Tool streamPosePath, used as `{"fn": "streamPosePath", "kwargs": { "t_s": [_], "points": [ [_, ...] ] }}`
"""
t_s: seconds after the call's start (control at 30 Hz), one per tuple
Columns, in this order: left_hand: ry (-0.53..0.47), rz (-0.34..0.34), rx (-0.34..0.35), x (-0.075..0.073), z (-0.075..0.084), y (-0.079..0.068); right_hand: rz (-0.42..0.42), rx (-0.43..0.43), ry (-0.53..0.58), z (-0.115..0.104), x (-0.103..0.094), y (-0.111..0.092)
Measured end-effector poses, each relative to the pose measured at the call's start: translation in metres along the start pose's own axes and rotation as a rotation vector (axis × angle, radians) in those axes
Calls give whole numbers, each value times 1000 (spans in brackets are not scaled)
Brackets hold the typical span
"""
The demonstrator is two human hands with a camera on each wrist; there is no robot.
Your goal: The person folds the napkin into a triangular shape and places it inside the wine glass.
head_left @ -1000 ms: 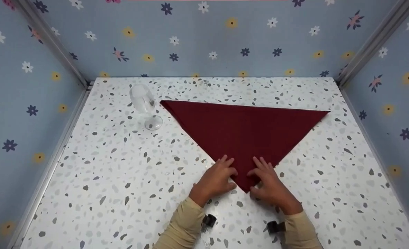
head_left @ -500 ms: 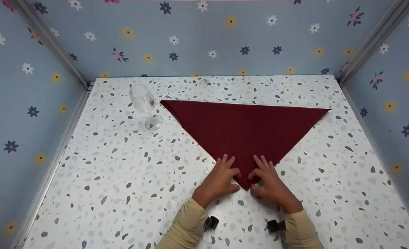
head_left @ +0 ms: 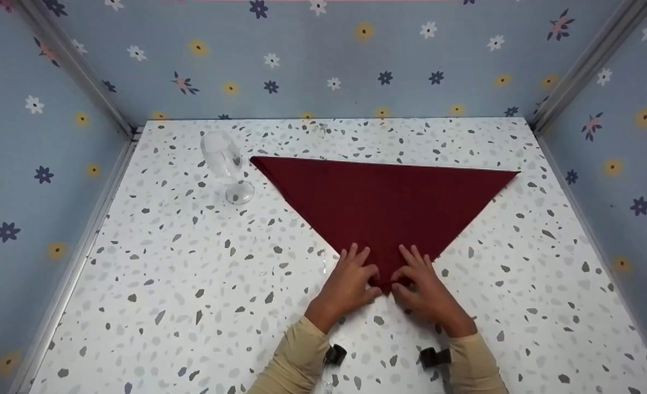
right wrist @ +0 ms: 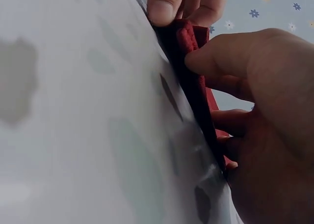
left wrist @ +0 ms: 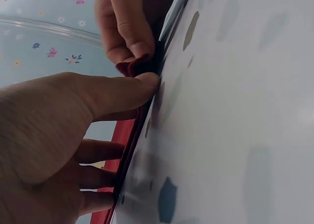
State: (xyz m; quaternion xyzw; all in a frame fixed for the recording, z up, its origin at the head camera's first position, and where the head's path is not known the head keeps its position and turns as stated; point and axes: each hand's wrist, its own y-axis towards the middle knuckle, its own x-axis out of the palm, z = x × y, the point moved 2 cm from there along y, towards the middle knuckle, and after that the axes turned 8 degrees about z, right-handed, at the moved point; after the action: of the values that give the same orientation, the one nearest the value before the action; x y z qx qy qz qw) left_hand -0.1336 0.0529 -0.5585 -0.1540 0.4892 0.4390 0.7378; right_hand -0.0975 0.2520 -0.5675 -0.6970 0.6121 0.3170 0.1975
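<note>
A dark red cloth napkin (head_left: 387, 210) lies as a large triangle, its long edge at the back and its point toward the person. My left hand (head_left: 346, 285) pinches the left side of that near point between thumb and index finger. Opposite it, my right hand (head_left: 426, 290) pinches the right side, fingertips close to the left hand's. Between them the tip is turned up in a small fold, seen as a red roll of cloth (right wrist: 187, 39) under the right thumb in the right wrist view. The other fingers of both hands rest spread on the napkin.
A clear stemmed glass (head_left: 222, 157) stands left of the napkin's back left corner. The white speckled table (head_left: 192, 306) is bounded by blue flowered walls (head_left: 301, 60) at the back and both sides. Black wrist mounts (head_left: 435, 357) hang by the sleeves.
The napkin's near tip has been turned up and back, so the point is shorter. Both hands' thumbs and index fingers have drawn closer together at it. The glass stays in place.
</note>
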Motion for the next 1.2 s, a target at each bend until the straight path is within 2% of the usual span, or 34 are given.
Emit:
{"fn": "streamPosePath", "kwargs": {
  "t_s": [0.17, 0.43, 0.7, 0.8, 0.93, 1.07, 1.2],
  "points": [
    [34, 26, -4, 2, 3, 1, 7, 14, 13, 1, 1, 0],
    [38, 28, -22, 4, 5, 1, 31, 23, 20, 2, 3, -1],
    [44, 41, -13, 3, 6, 3, 33, 12, 8, -2, -3, 4],
    [51, 36, -12, 3, 7, 0, 69, -17, 15, -3, -4, 4],
    [52, 30, -12, 3, 7, -2, 133, -103, 15, -3, -4, 4],
    [42, 38, -16, 2, 7, -1, 186, -185, 71, -1, -4, 5],
    [46, 35, -20, 1, 5, 1, 214, -207, 119, 3, -2, 7]
  ]
}}
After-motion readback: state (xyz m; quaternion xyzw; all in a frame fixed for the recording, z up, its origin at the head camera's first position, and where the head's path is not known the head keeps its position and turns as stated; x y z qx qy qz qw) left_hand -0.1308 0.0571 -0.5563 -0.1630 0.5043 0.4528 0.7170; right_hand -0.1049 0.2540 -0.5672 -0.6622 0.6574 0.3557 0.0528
